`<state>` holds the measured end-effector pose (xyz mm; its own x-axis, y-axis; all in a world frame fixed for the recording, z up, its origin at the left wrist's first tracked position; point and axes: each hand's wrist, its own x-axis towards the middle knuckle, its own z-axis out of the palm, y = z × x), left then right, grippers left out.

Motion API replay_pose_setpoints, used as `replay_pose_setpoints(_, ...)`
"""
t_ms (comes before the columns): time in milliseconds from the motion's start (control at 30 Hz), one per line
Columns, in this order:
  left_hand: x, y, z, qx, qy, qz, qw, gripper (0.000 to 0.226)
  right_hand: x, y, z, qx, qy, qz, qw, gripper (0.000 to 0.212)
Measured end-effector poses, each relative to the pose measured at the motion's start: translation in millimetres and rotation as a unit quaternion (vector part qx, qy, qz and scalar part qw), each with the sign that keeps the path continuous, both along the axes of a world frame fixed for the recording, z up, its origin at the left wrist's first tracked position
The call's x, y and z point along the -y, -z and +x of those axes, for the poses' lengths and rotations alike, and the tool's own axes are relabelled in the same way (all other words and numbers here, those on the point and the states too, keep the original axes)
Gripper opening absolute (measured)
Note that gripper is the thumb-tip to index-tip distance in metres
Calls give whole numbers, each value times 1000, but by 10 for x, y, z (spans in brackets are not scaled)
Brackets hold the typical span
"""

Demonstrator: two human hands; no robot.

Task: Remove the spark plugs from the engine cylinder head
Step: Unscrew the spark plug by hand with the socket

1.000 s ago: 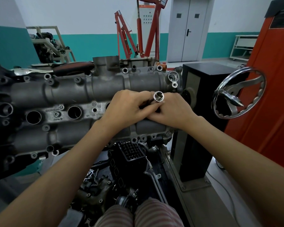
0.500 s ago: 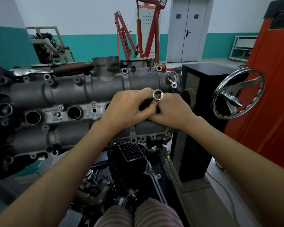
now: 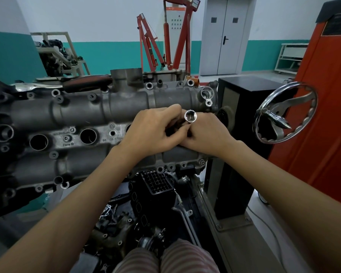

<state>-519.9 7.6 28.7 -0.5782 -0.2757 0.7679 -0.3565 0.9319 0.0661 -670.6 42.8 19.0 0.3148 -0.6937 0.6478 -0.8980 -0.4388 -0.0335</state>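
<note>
A stiff, slick chromed steel socket (image 3: 190, 116), seated over a plug well at the grey cast-aluminium cylinder head's (image 3: 98, 109) right end, is gripped by the left hand (image 3: 156, 131) and right hand (image 3: 207, 133) together, best held low on its shank.

On the cylinder head (image 3: 83, 113) in front of me a round VW badge (image 3: 112, 126) is cast into the middle strip; left of it, under a bolt, raised letters look like "Fers 10" (image 3: 68, 144), though I can't be sure; stamped digits beside my left wrist begin "69" (image 3: 104, 140), the rest too blurred to read.
</note>
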Motion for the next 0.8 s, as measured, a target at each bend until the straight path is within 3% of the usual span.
replay_pose_setpoints(133, 15, 12, -4, -13, 5, -31, 999, 22, 1, -3, 1, 17, 8, 0, 1000, 44)
replay_pose_setpoints(267, 53, 25, 2, -8, -13, -20, 1000, 52, 19, 7, -17, 21, 11, 10, 1000, 29)
replay_pose_setpoints(433, 55, 15, 5, 16, -15, 7, 1000, 59, 37, -4, -10, -3, 29, 16, 999, 51)
replay_pose_setpoints(600, 31, 8, 14, 9, 0, 10, 1000, 42, 31, -8, -22, -6, 14, 4, 1000, 52)
replay_pose_setpoints(733, 0, -12, -10, -2, 11, -10, 1000, 15, 39, -3, -16, 3, 15, 3, 1000, 51)
replay_pose_setpoints(800, 8, -1, -5, -10, 10, -25, 1000, 15, 35, -2, -20, 14, 12, 12, 1000, 41)
